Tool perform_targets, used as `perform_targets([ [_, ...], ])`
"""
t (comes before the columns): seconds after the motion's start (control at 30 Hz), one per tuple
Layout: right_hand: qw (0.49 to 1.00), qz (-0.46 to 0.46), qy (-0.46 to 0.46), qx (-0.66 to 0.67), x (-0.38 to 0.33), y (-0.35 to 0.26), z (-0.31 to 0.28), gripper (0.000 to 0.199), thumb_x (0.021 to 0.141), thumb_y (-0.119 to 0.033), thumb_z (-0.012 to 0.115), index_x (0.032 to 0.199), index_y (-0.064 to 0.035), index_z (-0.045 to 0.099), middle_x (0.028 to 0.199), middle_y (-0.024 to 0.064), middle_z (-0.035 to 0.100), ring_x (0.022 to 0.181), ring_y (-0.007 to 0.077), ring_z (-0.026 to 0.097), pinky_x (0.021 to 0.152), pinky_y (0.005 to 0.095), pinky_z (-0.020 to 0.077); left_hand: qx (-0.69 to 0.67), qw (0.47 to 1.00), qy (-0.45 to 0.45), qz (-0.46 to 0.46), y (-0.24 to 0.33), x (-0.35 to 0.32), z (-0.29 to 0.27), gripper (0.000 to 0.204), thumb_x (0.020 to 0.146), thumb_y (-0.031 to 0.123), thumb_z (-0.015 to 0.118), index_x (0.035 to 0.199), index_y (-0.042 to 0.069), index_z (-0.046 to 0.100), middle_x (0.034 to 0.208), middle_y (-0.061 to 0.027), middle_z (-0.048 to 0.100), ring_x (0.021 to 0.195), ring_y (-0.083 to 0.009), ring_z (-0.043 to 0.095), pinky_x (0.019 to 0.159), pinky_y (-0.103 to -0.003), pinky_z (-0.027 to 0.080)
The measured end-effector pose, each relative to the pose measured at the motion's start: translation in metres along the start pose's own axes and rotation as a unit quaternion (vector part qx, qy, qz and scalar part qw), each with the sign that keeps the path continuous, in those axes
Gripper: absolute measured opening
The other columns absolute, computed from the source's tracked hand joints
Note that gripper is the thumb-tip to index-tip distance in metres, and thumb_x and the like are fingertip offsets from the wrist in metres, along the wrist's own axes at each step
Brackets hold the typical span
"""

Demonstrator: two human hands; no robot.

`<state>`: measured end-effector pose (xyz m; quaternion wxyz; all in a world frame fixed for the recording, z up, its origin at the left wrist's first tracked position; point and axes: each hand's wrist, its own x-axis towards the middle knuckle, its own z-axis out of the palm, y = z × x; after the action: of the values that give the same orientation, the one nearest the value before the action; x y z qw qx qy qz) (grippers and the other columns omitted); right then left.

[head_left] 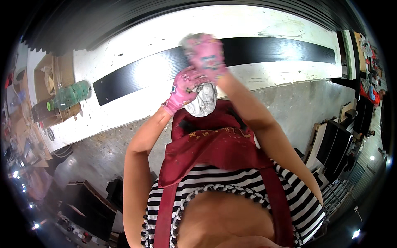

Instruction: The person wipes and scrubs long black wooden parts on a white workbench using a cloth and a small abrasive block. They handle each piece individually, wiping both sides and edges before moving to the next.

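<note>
My left hand (184,89), in a pink patterned glove, is closed on a crumpled whitish cloth (202,104) that hangs by the near edge of the white worktable (136,99). Just beyond it my right hand (209,56), in a similar glove, is over a long black board (260,50) with a wood-grain surface. That hand is smeared by motion, and a grey patch shows at its fingers. Whether the patch is part of the glove or something held, I cannot tell. The board lies lengthwise across the table, and light glares off its left part.
A green-tinted plastic bottle (70,96) lies at the table's left end beside cardboard (45,68). Dark stacked strips (103,25) line the far side. My red apron (211,140) comes close to the near edge. Black panels (333,142) stand on the right.
</note>
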<state>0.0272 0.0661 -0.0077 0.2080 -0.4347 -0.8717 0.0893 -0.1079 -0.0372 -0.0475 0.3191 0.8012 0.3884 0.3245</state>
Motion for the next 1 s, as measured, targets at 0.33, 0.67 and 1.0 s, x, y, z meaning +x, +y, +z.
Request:
perform_targets([
  [0.33,0.987,-0.016,0.157,-0.03,-0.027,0.088,-0.025,0.019,0.078,-0.026,0.059,0.087,-0.0121,0.067,0.08,0.0098,0.062,0.075,0.0292,0.06,0.068,0.0406,0.0485,-0.091,0.995,-0.008,-0.05,0.024,0.084,0.034,0.053,0.057,0.008,0.058,0.109,0.006,0.064,0.122,-0.0099,0.061,0.114,-0.0291,0.056,0.107,-0.041,0.034],
  [0.67,0.943,0.169,0.168,-0.232,-0.108,0.311,-0.133,0.024,0.087,-0.031,0.055,0.103,-0.0209,0.07,0.091,0.0043,0.068,0.088,0.0248,0.062,0.075,0.0383,0.0509,-0.022,0.994,-0.099,-0.042,0.029,0.105,0.049,0.061,0.056,0.001,0.053,0.116,0.011,0.063,0.128,-0.0046,0.059,0.123,-0.0214,0.051,0.113,-0.038,0.027],
  [1.0,0.976,0.157,0.091,-0.116,-0.089,0.231,-0.123,0.027,0.078,-0.029,0.064,0.103,-0.0196,0.07,0.109,0.0053,0.065,0.096,0.0273,0.06,0.082,0.0384,0.05,0.017,0.992,-0.093,0.079,0.029,0.227,0.135,0.049,0.06,0.005,0.057,0.108,0.014,0.066,0.123,-0.0057,0.06,0.12,-0.0283,0.052,0.112,-0.044,0.029],
])
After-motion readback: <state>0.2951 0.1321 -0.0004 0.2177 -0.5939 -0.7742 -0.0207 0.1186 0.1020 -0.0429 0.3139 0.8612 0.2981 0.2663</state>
